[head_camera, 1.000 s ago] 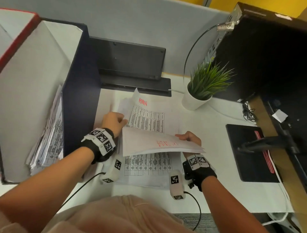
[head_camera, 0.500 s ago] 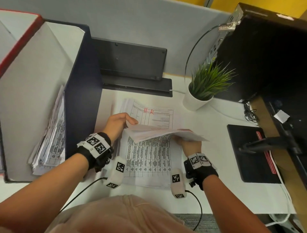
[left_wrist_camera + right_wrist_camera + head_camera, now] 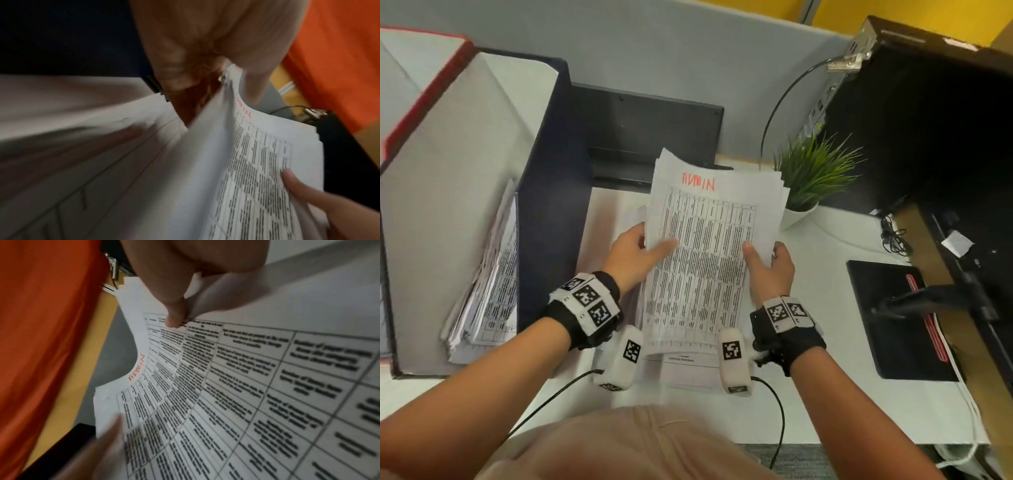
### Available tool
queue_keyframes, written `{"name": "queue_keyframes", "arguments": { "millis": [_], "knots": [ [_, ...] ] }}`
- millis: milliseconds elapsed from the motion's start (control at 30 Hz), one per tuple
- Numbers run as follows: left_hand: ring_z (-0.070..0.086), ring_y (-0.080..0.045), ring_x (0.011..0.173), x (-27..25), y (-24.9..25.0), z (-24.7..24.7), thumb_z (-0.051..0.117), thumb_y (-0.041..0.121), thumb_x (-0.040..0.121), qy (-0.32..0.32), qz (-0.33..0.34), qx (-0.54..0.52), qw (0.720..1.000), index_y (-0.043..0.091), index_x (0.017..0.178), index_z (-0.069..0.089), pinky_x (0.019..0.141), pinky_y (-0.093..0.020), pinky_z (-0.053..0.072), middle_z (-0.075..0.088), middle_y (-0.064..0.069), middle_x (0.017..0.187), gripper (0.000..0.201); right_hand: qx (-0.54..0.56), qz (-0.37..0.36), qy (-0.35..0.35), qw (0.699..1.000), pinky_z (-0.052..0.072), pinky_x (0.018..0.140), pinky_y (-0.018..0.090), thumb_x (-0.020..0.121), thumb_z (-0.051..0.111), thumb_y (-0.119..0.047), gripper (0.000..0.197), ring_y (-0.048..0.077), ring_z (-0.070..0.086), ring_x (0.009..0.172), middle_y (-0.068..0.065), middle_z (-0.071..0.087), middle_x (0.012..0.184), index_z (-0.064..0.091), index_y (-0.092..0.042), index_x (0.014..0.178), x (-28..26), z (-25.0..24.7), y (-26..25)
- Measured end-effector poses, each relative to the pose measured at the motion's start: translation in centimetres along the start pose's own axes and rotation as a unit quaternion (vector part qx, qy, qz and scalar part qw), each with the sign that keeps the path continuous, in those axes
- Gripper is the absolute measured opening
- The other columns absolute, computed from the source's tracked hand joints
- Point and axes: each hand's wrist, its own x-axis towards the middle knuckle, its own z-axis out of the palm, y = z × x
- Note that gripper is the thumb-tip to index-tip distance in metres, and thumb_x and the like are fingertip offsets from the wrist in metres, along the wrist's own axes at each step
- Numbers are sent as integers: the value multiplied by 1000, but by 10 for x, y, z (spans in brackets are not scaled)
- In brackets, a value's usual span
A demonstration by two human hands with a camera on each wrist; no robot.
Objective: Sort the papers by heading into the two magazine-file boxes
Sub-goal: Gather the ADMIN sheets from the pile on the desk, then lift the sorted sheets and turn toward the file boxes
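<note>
The white surface [image 3: 825, 394] carries two magazine-file boxes at its left side. The navy-edged file box [image 3: 544, 192] stands nearer the centre and holds a leaning bundle of filed papers [image 3: 486, 274]; the red-edged file box [image 3: 421, 85] stands to its left, and its contents cannot be seen. A black monitor [image 3: 928, 120] occupies the right rear, with a black pad [image 3: 893, 318] lying below it. A potted plant [image 3: 811, 174] stands just behind the lifted sheets.

The stack of papers [image 3: 709, 253] is held raised above the surface, tilted toward the person, its top sheet a printed table headed "ADMIN" in red. A remaining sheet [image 3: 688, 363] lies flat on the surface directly beneath.

The left hand [image 3: 633, 257] grips the stack at its left edge, thumb on the printed face and fingers behind. The right hand [image 3: 770, 267] grips the right edge in the same manner, thumb pressed on the table text, as the right wrist view confirms [image 3: 174, 318]
</note>
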Motion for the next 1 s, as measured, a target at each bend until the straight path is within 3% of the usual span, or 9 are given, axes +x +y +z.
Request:
{"name": "queue_keyframes", "arguments": {
  "millis": [100, 200, 300, 467, 633, 700, 733, 867, 1000],
  "knots": [
    [60, -9, 99, -3, 12, -1, 61, 11, 88, 44, 75, 63, 994, 10, 124, 55, 77, -11, 48, 63, 2, 114, 36, 53, -37, 2, 998, 53, 82, 29, 85, 65, -9, 17, 24, 64, 99, 4, 64, 98, 54, -11, 98, -6, 2, -24],
    [60, 9, 89, -8, 32, -7, 61, 9, 88, 95, 141, -2, 985, 12, 121, 56, 71, -1, 47, 61, 18, 100, 34, 115, -116, -8, 987, 54, 81, 20, 84, 66, -8, 24, 2, 65, 93, -11, 64, 97, 55, -25, 96, -10, -2, -52],
    [59, 17, 89, -14, 40, -12, 64, 10, 85, 102, 180, -39, 978, 19, 115, 56, 75, -2, 47, 60, 22, 100, 32, 177, -136, -19, 975, 53, 82, 16, 81, 69, -6, 37, 0, 65, 99, -10, 66, 105, 56, -15, 113, -12, -6, -61],
    [63, -1, 91, -23, 23, -5, 65, 13, 85, 74, 121, -34, 989, 5, 117, 60, 74, -9, 49, 66, 1, 106, 34, 131, -85, -39, 987, 57, 83, 28, 75, 74, -5, 34, 3, 68, 90, -4, 69, 96, 63, -10, 107, -26, -2, -50],
    [62, 16, 85, -21, 22, -6, 66, 15, 84, 102, 142, -65, 982, 18, 111, 62, 65, 2, 42, 65, 23, 92, 28, 173, -102, -46, 979, 56, 70, 19, 72, 77, -6, 29, 2, 69, 87, -17, 73, 83, 65, -24, 91, -21, -6, -47],
    [60, 12, 89, -20, 14, -2, 67, 17, 84, 105, 124, -50, 985, 14, 112, 62, 78, -14, 48, 66, 22, 91, 29, 146, -96, -62, 983, 54, 66, 12, 72, 77, -6, 29, -4, 68, 83, -21, 72, 80, 64, -26, 89, -24, -4, -38],
    [62, 8, 90, -20, 9, 1, 67, 18, 83, 104, 105, -41, 988, 13, 112, 62, 69, -8, 51, 65, 20, 92, 30, 130, -84, -68, 986, 52, 64, 9, 73, 77, -6, 29, -7, 67, 81, -22, 71, 78, 64, -27, 89, -27, -2, -31],
    [61, -8, 89, -19, -2, 9, 66, 20, 85, 114, 62, -15, 991, 9, 114, 62, 71, -12, 46, 65, 7, 97, 31, 128, -50, -40, 990, 53, 71, 11, 76, 74, -7, 27, -8, 66, 81, -19, 69, 84, 63, -29, 89, -32, 11, -18],
    [59, 5, 62, -18, 26, -9, 68, 20, 83, 159, 71, -1, 985, 8, 100, 69, 56, -9, 47, 65, 11, 75, 21, 135, -87, -36, 986, 52, 75, 9, 75, 75, -7, 31, -8, 65, 87, -17, 67, 93, 63, -26, 97, -23, 14, -37]
  ]
}}
